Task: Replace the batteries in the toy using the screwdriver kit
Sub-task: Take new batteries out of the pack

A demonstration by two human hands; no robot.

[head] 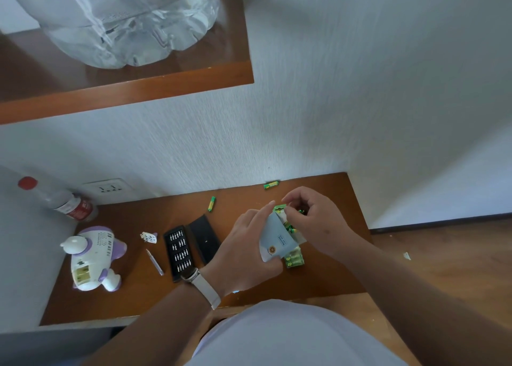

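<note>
Left hand: fingers curled round a pale card sleeve, held just above the surface; a white-strapped watch sits on the wrist.
Right hand: thumb and forefinger pinch the top end of the green battery pack, which sticks out of the sleeve; the other fingers are loosely curled.
Battery pack: its lower end shows below the sleeve, under the left thumb.
Loose batteries: one battery lies beyond the left hand; a second battery lies beyond the right hand, against the wall.
Toy: lies on its back, well to the left of the left hand, with the battery bay uncovered.
Small cover: between the toy and the bit case.
Screwdriver: flat on the surface, left of the left wrist.
Bit case: open, just left of the left hand, with its lid alongside.
Bottle: beyond the toy, far left.
</note>
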